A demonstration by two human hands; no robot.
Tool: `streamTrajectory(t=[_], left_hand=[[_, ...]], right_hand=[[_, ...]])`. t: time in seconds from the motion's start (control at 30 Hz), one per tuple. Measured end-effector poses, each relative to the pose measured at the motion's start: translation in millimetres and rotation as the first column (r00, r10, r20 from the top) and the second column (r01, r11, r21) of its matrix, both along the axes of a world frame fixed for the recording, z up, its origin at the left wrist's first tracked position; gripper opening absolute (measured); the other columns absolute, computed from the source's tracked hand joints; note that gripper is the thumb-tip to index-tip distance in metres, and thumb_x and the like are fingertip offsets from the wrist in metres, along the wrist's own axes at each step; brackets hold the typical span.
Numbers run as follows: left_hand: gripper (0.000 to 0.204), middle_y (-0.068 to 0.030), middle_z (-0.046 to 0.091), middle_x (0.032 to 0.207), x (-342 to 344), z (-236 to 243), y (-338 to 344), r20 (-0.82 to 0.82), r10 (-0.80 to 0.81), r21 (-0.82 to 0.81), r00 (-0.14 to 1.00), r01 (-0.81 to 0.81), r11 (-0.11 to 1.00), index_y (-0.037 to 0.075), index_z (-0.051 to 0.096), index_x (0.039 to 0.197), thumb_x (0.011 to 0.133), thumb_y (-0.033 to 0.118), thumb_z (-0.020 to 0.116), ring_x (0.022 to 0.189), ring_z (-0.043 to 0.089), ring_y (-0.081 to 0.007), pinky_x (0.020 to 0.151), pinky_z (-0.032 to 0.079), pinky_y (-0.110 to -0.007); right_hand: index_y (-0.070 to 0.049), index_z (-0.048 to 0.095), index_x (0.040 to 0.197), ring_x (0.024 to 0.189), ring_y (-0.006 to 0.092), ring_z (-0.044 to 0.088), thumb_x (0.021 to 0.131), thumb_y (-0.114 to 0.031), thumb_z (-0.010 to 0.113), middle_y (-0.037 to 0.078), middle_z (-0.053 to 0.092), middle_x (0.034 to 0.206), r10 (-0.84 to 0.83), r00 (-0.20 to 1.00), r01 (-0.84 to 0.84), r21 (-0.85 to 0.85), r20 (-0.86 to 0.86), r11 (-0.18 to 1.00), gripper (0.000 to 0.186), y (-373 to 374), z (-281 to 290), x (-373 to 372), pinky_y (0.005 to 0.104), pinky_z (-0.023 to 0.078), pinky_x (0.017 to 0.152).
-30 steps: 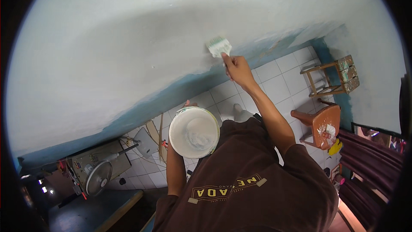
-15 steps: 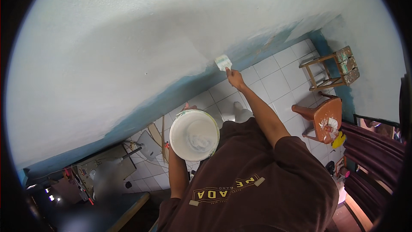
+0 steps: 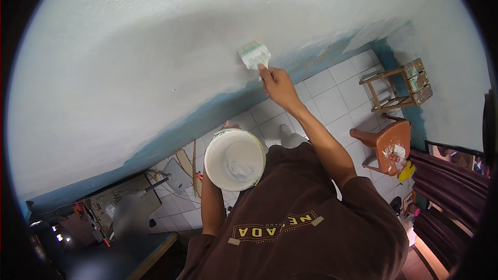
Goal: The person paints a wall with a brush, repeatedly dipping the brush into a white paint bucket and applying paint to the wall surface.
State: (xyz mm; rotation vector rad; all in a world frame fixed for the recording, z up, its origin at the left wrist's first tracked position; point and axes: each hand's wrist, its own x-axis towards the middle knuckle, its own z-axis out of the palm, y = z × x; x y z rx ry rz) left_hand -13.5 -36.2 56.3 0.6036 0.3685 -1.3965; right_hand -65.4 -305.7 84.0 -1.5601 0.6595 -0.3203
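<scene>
My right hand (image 3: 277,85) grips the handle of a wide white paintbrush (image 3: 254,53), whose green-tinged bristles are against the pale wall (image 3: 171,36). A band of blue (image 3: 207,111) runs along the lower part of that wall. My left hand (image 3: 230,125) holds a round white bucket (image 3: 233,159) in front of my dark shirt; only some fingertips show at its far rim, and white paint coats the inside.
A paint-spattered wooden stool (image 3: 417,83) and an orange plastic stool (image 3: 389,140) stand on the tiled floor (image 3: 342,91) at right, near maroon curtains (image 3: 436,176). At lower left are boards, cables and a cluttered surface (image 3: 116,197), partly blurred.
The brush and my right hand dipped toward the blue band half a second ago and have since moved back up and left on the pale wall. The bucket stays in my left hand.
</scene>
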Motion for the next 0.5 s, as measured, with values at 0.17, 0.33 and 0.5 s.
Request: streamTrajectory(t=[0.17, 0.33, 0.5], left_hand=[[0.033, 0.0027, 0.061, 0.076, 1, 9, -10, 0.076, -0.059, 0.148, 0.995, 0.047, 0.988, 0.017, 0.055, 0.089, 0.106, 0.046, 0.052, 0.067, 0.061, -0.0112, 0.062, 0.051, -0.031], [0.033, 0.0027, 0.063, 0.077, -3, 14, -10, 0.121, -0.054, 0.12, 0.991, 0.04, 0.992, 0.017, 0.057, 0.09, 0.104, 0.047, 0.055, 0.067, 0.062, -0.012, 0.062, 0.052, -0.031], [0.033, 0.003, 0.063, 0.074, 3, 19, 8, 0.066, -0.012, 0.197, 0.998, -0.001, 0.98, 0.018, 0.057, 0.087, 0.103, 0.048, 0.058, 0.064, 0.062, -0.0121, 0.06, 0.052, -0.032]], right_hand=[[-0.003, 0.058, 0.078, 0.052, 0.0083, 0.042, 0.108, -0.045, 0.047, -0.001, 0.045, 0.056, 0.024, 0.973, 0.011, -0.149, 0.229, 0.989, 0.053, 8, 44, 4, 0.0291, 0.037, 0.051], [-0.003, 0.059, 0.085, 0.052, 0.0085, 0.04, 0.108, -0.045, 0.049, -0.001, 0.046, 0.06, -0.019, 0.97, 0.046, -0.107, 0.243, 0.993, 0.048, -4, -108, 22, 0.0275, 0.036, 0.05], [-0.003, 0.059, 0.097, 0.049, 0.0088, 0.046, 0.106, -0.044, 0.052, 0.0, 0.053, 0.064, 0.015, 1.0, -0.01, 0.301, -0.016, 0.953, 0.042, -9, -209, -3, 0.0251, 0.036, 0.044]])
